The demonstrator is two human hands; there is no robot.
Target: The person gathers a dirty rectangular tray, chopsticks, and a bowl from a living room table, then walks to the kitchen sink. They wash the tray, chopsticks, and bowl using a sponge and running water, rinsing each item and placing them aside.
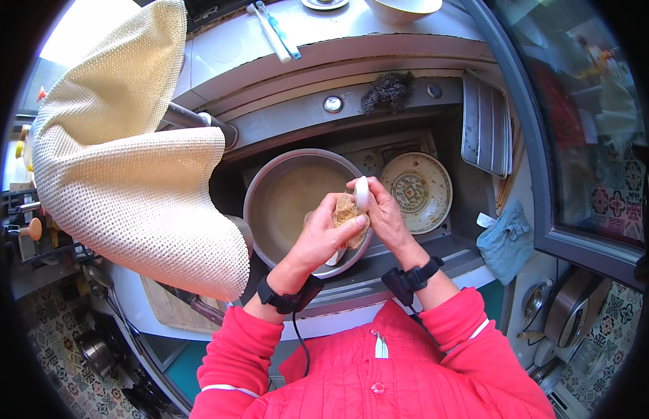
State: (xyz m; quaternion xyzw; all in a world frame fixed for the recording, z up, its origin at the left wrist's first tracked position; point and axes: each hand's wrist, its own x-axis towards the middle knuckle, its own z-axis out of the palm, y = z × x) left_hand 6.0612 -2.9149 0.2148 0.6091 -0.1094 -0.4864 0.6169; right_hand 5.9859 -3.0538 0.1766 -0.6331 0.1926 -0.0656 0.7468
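Observation:
My left hand [323,226] grips a tan fibrous scrubber [350,220], held over the right side of a metal basin [310,152]. In my right hand [386,212] is a small white glossy piece [361,194], seen edge-on, so its full shape is unclear. Scrubber and white piece are close together. Cloudy water [290,201] fills part of the basin, and a whitish dish edge [335,257] shows below my left hand, mostly hidden. Right of the basin, a patterned plate [430,209] with brown residue lies in the sink [468,209].
A cream mesh mat [146,178] drapes over the faucet [186,116] at left. Behind the sink sits a dark scouring pad [388,91]. A metal tray [484,125] leans at right, near a blue cloth [507,243] and an open window frame [539,157]. A cutting board [165,306] lies front left.

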